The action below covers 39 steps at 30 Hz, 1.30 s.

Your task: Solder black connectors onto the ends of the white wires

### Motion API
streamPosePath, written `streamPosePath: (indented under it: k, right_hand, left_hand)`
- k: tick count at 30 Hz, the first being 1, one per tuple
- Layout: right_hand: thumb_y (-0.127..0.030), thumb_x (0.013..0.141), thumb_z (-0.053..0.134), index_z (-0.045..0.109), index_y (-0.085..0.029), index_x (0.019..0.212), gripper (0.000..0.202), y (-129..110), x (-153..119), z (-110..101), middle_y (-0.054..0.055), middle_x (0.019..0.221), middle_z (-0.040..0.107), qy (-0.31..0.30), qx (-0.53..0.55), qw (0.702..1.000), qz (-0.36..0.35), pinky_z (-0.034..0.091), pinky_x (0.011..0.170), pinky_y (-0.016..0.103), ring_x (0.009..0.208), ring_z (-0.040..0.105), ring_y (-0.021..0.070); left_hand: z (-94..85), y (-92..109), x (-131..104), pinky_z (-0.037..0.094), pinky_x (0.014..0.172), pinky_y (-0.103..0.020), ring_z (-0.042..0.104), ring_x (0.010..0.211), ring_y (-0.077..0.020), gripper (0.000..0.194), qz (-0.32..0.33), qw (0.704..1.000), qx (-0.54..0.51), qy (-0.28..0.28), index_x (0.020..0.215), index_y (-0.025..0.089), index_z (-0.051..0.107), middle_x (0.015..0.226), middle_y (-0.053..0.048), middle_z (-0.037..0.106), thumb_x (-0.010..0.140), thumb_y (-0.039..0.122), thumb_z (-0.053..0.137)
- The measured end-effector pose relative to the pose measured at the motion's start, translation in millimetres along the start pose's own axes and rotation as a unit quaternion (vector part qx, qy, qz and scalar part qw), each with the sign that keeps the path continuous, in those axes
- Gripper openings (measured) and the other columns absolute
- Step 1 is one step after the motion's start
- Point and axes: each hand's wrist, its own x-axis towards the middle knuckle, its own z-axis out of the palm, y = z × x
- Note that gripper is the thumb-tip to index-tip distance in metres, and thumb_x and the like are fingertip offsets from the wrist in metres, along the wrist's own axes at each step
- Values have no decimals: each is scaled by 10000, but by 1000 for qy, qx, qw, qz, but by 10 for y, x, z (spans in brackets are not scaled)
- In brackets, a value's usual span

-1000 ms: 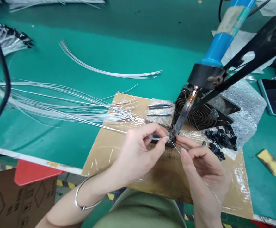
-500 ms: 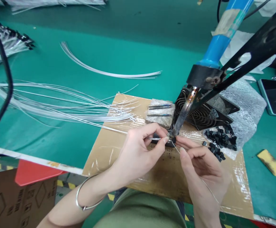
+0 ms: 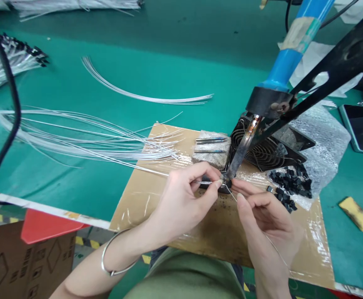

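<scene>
My left hand [image 3: 189,201] is closed on a thin white cable [image 3: 151,170], its fingertips just beside the tip of a soldering iron [image 3: 241,153]. The iron hangs tip-down, with a blue handle [image 3: 282,68]. Between the fingers of my right hand [image 3: 264,220] runs a thin solder wire [image 3: 232,193], whose end reaches toward the iron's tip. The exact contact at the tip is hidden by my left fingertips. Below the tip lies a small black piece [image 3: 226,187]. Many loose white cables [image 3: 106,153] spread out to the left.
A cardboard sheet [image 3: 144,199] lies under my hands. Around the iron are a block with metal tips [image 3: 211,155], a black fan [image 3: 262,151], small black parts [image 3: 290,180] and a black bracket [image 3: 334,62]. At the right are a phone [image 3: 362,126] and a yellow sponge [image 3: 356,213].
</scene>
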Motion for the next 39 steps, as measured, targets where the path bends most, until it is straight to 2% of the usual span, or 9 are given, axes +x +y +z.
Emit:
streamPosePath:
  k: [4,9,21,29,39]
  right_hand:
    - [-152,908,735,656,-222,751,190,11,-1,-2,58,1133,815,0,-10,1000,6,611,978,342,1067,773,214]
    - [-132,914,729,663,-229,764,190,13,5,-5,22,1133,817,-3,-3,1000,-1,595,969,258,1079,767,167]
    - [-126,914,724,663,-232,774,186,11,2,-11,4,1142,817,-6,-15,1000,-14,588,970,204,1090,765,138]
    - [-125,907,724,656,-224,759,191,11,14,-7,31,1130,822,0,-18,1000,-24,610,945,237,1072,777,168]
    - [-146,911,724,650,-226,758,188,25,-2,-21,23,1131,821,-2,-25,1000,-18,598,971,240,1083,772,160]
  left_hand:
    - [-4,3,3,467,631,-250,645,718,-151,93,-10,1000,2,-4,761,165,663,824,-39,743,840,151,616]
    - [-8,11,22,461,618,-239,635,710,-145,94,-8,1000,6,1,762,160,671,817,-37,746,838,146,620]
    - [-7,12,31,479,631,-251,654,722,-156,88,-7,1000,-8,3,762,155,676,830,-49,751,840,164,634]
    - [0,5,16,477,623,-246,654,716,-154,89,0,1000,-14,5,752,161,663,814,-41,746,834,154,628]
    - [7,-36,23,499,672,-269,671,763,-174,81,-12,1000,-20,-2,764,155,664,842,-53,747,836,174,630]
